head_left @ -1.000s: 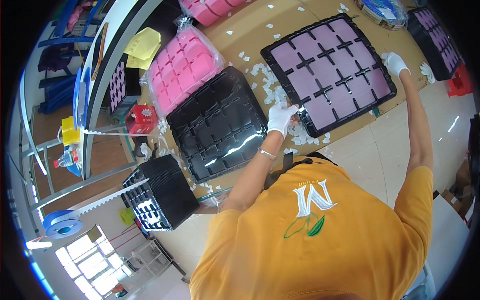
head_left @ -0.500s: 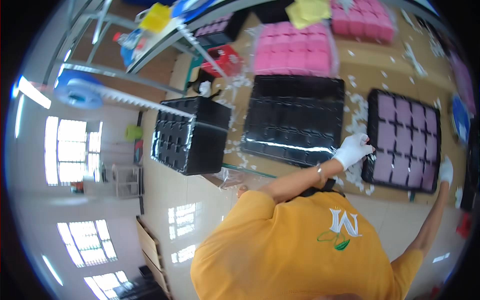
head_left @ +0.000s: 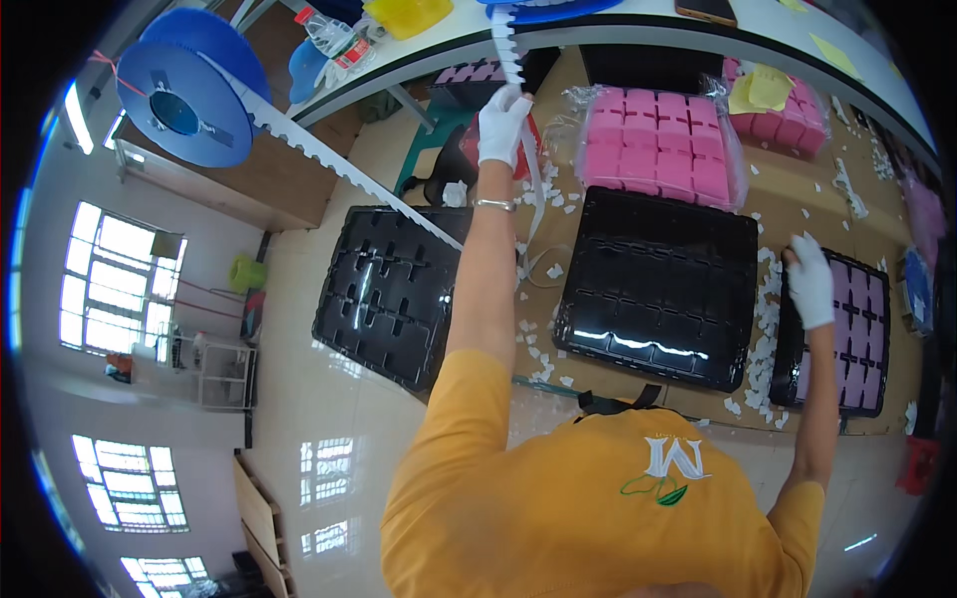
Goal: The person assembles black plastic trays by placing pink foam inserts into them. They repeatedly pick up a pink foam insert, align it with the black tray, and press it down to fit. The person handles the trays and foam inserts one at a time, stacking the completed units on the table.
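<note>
We pinch the white toothed paper strip with our white-gloved left hand, while our gloved right hand rests fingers-down on the black tray of purple foam squares.
To do this well, we judge the strip needs a steady, untwisted pull. It is thin, pale, saw-edged, hanging from the bench above the glossy black compartment tray.
</note>
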`<state>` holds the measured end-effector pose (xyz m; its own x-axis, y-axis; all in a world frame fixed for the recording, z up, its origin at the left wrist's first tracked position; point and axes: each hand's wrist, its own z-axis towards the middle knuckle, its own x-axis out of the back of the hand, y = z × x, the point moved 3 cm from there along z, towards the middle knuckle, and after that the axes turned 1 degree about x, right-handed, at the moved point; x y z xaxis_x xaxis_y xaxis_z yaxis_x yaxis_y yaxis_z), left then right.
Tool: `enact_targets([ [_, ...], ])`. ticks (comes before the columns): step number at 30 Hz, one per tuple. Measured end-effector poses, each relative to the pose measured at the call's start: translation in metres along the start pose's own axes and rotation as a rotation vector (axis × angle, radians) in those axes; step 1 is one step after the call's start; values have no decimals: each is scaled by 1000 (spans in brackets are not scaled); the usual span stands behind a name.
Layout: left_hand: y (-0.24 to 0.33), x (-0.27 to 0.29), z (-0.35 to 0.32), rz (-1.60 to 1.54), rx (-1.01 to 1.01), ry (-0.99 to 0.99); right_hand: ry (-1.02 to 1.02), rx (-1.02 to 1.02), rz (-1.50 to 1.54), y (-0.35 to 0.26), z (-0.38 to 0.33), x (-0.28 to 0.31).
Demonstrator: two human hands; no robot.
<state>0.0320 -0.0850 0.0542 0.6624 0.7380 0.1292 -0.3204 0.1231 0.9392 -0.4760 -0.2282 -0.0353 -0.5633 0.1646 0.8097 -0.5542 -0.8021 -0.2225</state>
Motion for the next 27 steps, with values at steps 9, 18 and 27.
enact_targets([
  [9,19,41,-83,-155,95,16,664,430,42,-247,186,34],
  [18,-14,65,-145,-391,253,3,484,719,-428,-311,305,55],
  [27,-3,41,-183,-443,455,-118,621,381,-120,-253,315,68],
])
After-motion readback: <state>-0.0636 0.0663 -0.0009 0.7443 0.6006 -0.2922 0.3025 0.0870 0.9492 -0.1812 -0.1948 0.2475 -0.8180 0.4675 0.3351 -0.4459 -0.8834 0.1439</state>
